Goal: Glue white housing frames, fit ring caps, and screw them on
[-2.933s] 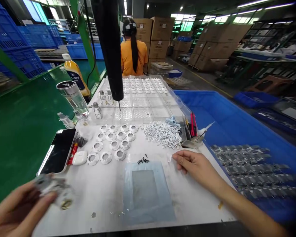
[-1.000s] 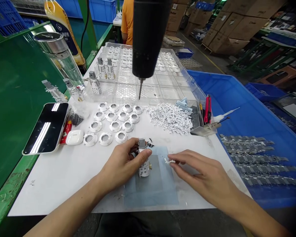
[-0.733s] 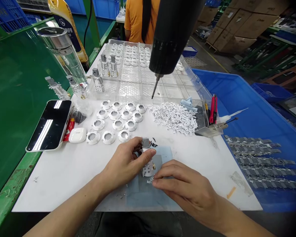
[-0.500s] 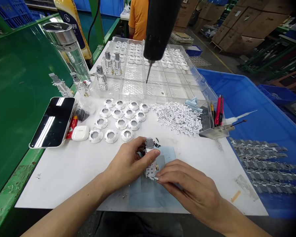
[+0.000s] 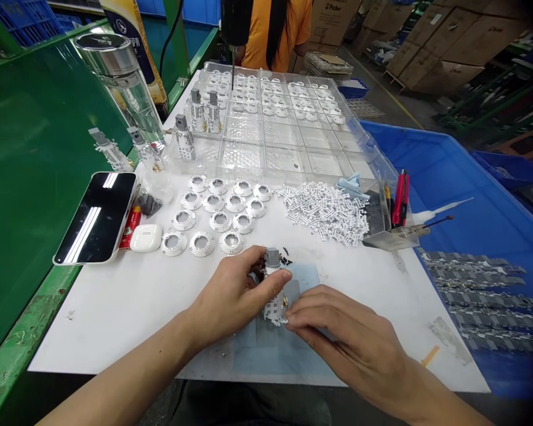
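Observation:
My left hand (image 5: pixel 228 296) is wrapped around a small white mechanical assembly (image 5: pixel 273 309) with a grey block on top and a gold-coloured part on its side. The assembly stands upright over a blue mat (image 5: pixel 288 358). At its lower right edge, my right hand (image 5: pixel 346 331) has thumb and fingers pinched together; whatever lies between the fingertips is too small to make out. Little white pieces show around the assembly's base. Behind it lie several tiny dark screws (image 5: pixel 285 259). White ring-shaped covers (image 5: pixel 202 244) sit in rows to the left.
A pile of small white pins (image 5: pixel 326 213) lies behind my hands, near a tool holder (image 5: pixel 391 236). Farther back are a clear compartment tray (image 5: pixel 284 157) and a hanging electric screwdriver (image 5: pixel 236 23). A phone (image 5: pixel 95 219) and glass bottle (image 5: pixel 135 94) stand left; a blue bin (image 5: pixel 426 154) is right.
The hanging screwdriver has swung up and to the left, away from me. More of the person in orange now shows at the back. Both hands keep nearly the same hold.

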